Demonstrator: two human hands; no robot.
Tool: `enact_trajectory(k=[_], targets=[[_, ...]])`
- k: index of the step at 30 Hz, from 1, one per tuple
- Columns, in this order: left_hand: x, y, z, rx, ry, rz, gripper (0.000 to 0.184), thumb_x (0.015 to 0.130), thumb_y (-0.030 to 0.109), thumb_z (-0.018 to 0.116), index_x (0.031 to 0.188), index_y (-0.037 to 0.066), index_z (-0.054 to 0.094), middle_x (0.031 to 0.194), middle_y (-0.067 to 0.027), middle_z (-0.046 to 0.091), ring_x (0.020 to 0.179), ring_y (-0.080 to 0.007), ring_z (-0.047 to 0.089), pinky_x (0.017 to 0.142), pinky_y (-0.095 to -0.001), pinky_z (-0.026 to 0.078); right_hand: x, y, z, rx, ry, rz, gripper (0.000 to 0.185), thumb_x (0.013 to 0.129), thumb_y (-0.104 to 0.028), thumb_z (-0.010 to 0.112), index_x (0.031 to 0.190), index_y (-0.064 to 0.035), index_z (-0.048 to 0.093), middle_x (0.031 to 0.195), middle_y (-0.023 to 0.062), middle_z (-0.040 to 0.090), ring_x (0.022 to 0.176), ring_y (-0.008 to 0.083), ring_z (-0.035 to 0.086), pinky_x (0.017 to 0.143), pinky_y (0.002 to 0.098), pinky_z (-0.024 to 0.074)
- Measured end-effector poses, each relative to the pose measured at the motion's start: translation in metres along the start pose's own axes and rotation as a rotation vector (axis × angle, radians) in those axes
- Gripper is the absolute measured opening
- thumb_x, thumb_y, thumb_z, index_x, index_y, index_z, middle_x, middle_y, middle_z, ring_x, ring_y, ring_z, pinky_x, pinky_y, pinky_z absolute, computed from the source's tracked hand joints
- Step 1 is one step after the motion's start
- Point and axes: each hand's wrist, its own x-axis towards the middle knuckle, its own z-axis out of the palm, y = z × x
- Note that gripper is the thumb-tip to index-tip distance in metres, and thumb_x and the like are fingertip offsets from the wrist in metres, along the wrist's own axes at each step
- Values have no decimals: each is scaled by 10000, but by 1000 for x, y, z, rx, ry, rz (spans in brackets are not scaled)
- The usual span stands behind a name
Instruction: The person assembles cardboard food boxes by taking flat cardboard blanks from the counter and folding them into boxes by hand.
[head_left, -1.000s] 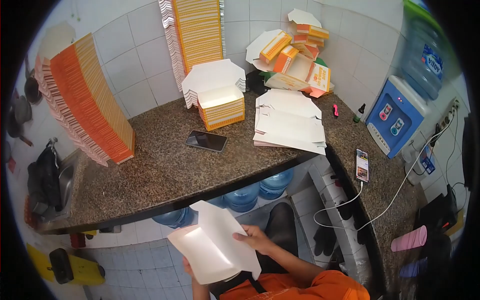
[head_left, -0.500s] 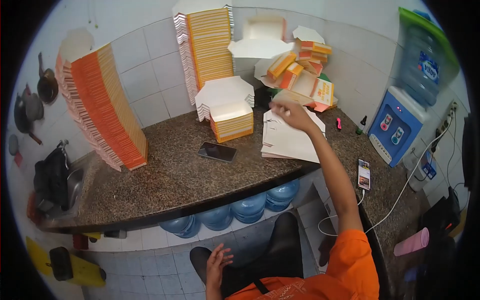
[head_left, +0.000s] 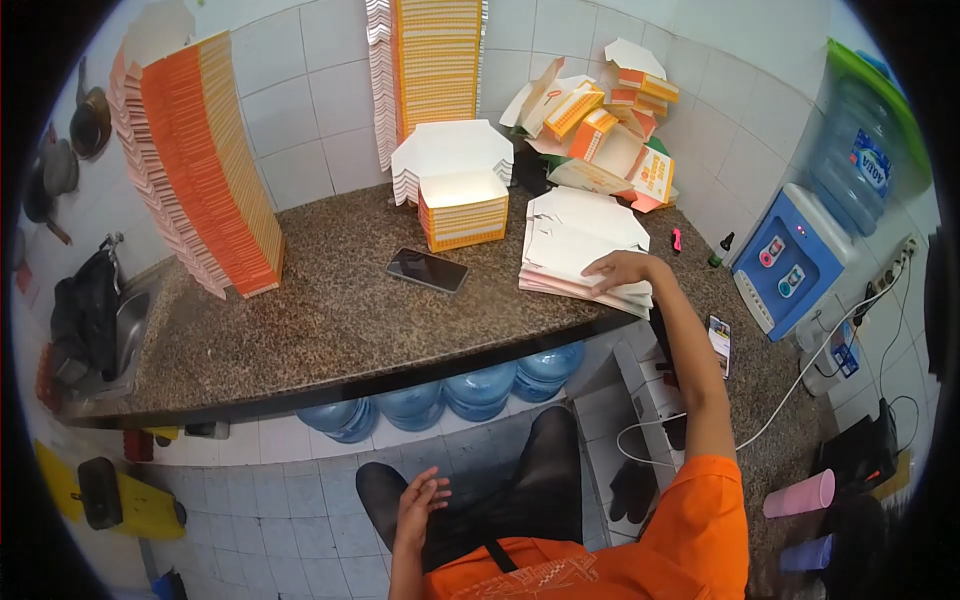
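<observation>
My right hand rests on the front right part of a stack of flat white cardboard sheets, fingers bent over the top sheet; whether it grips one cannot be made out. Over my lap, my left hand is held up with its fingers apart and nothing in it. Left of the sheets stands a short stack of nested orange-and-white boxes with raised white lids. Behind the sheets lies a loose heap of folded boxes.
Tall stacks of nested boxes stand at the left and back. A dark phone lies on the granite counter. Rightward are a charging phone, a white cable, a small bottle, a water dispenser and a pink cup.
The white sheet I held went from my hands; a box in mid-air at the heap half a second ago now lies there. My right hand has come down onto the sheets.
</observation>
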Motion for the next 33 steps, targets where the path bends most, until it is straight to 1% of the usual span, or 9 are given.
enact_trajectory(k=[14,16,18,19,21,23,28,29,33], targets=[[-4,-13,6,-28,-31,-57,362,1034,233,530,1353,65,562,1153,-91,666,1000,-188,647,847,-319,515,1,14,2,222,41,-17,422,866,-280,775,1220,-73,676,1142,83,725,992,202,687,870,347,547],[-7,-11,7,-33,-29,-49,365,1034,238,532,1353,62,561,1153,-91,667,999,-188,648,844,-317,517,0,5,-17,-407,368,-282,326,846,-255,673,1105,-58,706,1025,161,725,950,308,693,806,400,553],[-8,-8,4,-39,-21,-35,369,1033,242,534,1353,60,560,1152,-90,667,997,-189,649,841,-315,519,-27,-37,-16,-443,1007,79,202,861,-166,618,1001,-66,725,894,167,708,852,335,687,762,425,543],[-9,-8,2,-59,-3,-10,369,1021,253,559,1332,56,572,1137,-98,664,989,-198,655,834,-328,529,-38,-56,-14,-440,1003,69,202,861,-166,618,1001,-66,725,894,167,708,852,335,687,762,425,543],[-13,-4,-1,-82,19,12,370,1009,265,585,1312,52,583,1122,-107,660,981,-207,661,826,-341,539,-64,-87,7,-360,1492,-214,168,873,-115,615,999,-76,719,915,130,720,845,318,694,753,430,543],[-14,6,-6,-126,30,173,390,1032,270,543,1352,48,557,1138,-121,665,993,-197,657,842,-321,532,-82,-122,59,-450,1457,-292,149,876,-85,619,991,-76,712,941,100,724,850,302,697,755,427,545],[-5,43,-26,-457,-270,379,872,950,699,392,1466,-3,360,1363,-250,539,1171,-350,617,935,-488,542,-125,-228,253,-324,946,-602,113,843,-93,681,954,-73,672,999,76,685,883,244,655,808,400,515],[-6,54,-24,-579,-285,392,790,972,606,466,1423,-41,410,1339,-267,551,1193,-344,609,955,-473,539,-118,-232,295,33,904,-707,112,848,-135,706,955,-107,692,1068,47,685,958,242,643,861,400,484],[18,46,-63,-58,12,42,408,954,202,628,1260,-59,559,1068,-165,685,924,-239,696,790,-336,573,-108,-230,348,162,713,-630,293,761,-217,821,1011,-114,709,1239,119,628,1135,340,598,1001,447,436]])
